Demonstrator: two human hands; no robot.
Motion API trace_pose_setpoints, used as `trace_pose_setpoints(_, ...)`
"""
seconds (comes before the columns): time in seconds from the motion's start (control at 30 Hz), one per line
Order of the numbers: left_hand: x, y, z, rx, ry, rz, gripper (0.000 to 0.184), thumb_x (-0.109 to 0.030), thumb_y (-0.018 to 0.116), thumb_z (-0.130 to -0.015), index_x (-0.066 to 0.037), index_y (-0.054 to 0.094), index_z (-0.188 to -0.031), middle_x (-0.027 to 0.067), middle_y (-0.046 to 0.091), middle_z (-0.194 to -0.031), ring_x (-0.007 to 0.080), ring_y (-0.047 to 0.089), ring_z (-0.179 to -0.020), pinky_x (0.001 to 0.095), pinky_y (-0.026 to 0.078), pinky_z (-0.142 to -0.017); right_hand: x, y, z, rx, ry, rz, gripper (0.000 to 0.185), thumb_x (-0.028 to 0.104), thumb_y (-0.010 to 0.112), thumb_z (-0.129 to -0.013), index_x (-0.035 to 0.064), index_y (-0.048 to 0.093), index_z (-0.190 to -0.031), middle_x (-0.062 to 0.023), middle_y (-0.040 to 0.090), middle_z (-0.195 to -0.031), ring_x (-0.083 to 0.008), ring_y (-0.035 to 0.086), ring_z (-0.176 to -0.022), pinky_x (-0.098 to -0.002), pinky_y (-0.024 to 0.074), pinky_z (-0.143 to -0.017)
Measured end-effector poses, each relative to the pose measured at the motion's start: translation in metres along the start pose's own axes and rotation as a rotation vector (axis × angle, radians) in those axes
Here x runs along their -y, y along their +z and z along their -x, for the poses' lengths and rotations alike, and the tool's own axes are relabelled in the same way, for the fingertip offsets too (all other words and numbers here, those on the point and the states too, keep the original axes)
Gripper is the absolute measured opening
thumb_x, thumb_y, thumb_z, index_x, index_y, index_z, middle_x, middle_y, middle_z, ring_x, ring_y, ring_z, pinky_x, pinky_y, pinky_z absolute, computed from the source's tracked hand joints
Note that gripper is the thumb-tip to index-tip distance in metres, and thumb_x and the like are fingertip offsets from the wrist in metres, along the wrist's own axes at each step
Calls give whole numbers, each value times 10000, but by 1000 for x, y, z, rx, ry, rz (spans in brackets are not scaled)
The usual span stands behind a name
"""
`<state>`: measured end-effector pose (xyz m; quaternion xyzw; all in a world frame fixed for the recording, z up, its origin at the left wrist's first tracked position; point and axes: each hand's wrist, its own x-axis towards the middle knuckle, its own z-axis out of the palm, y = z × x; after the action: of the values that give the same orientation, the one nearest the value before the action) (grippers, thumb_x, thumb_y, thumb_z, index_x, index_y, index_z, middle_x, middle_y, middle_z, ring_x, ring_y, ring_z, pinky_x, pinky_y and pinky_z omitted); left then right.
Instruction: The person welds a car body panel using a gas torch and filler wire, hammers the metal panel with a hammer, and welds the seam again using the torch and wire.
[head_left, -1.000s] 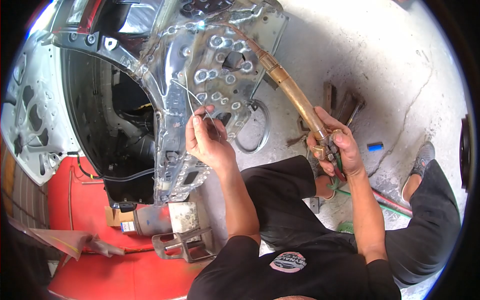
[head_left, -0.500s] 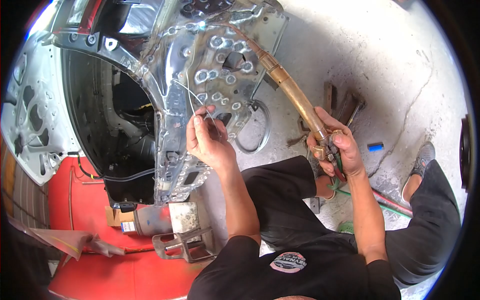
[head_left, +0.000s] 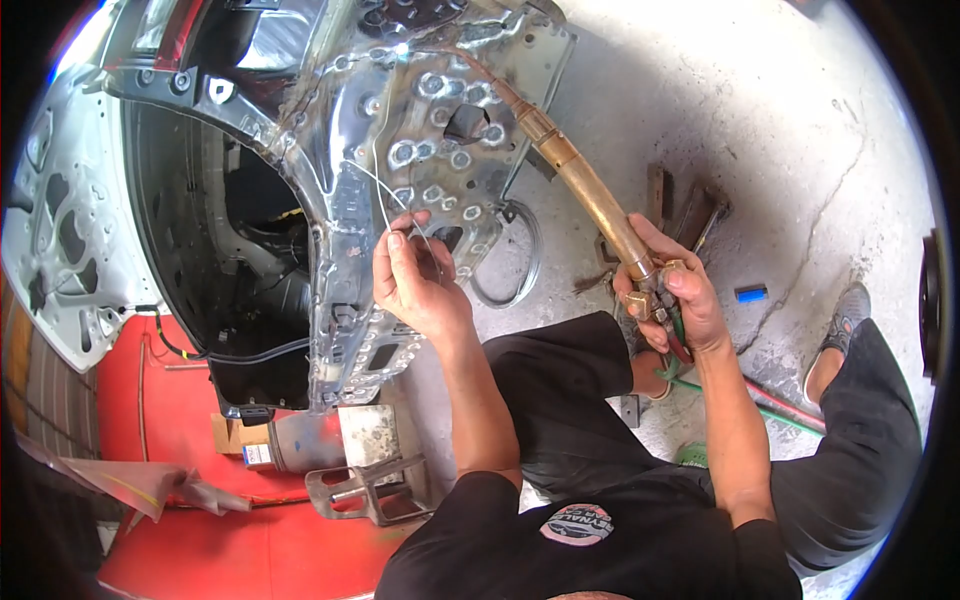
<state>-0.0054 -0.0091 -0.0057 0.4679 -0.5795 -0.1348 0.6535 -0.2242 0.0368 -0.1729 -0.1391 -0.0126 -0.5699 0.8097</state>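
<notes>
My left hand (head_left: 422, 282) pinches a thin bent wire (head_left: 379, 180) between thumb and fingers, in front of a bare metal car body panel (head_left: 345, 215). The wire runs up along the panel toward a small bright spot (head_left: 402, 49). My right hand (head_left: 690, 300) is wrapped round the valve end of a brass torch (head_left: 590, 185). The torch slants up and left, and its thin curved tip reaches the bright spot on the panel. Round weld marks and several holes dot the metal.
A wire coil (head_left: 535, 255) hangs by the panel's lower right. Metal pieces (head_left: 690, 210) and a blue block (head_left: 751, 294) lie on the concrete floor. Red and green hoses (head_left: 785, 410) cross it. A metal clamp (head_left: 368, 490) rests on a red surface (head_left: 215, 550) at lower left.
The torch tip and bright spot have shifted very slightly. Both hands keep the same hold and nearly the same position.
</notes>
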Motion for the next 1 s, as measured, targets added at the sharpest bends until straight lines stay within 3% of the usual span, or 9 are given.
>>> trace_pose_setpoints(1.0, -1, 3, -1, -18, -20, -3, 277, -222, 547, -1047, 30, 663, -1045, 147, 720, -967, 82, 508, -506, 214, 299, -383, 2, 1, 0, -5, -8, -2, 738, 312, 654, -898, 53, 420, -1548, -208, 657, -948, -183, 631, -625, -253, 507, -425)
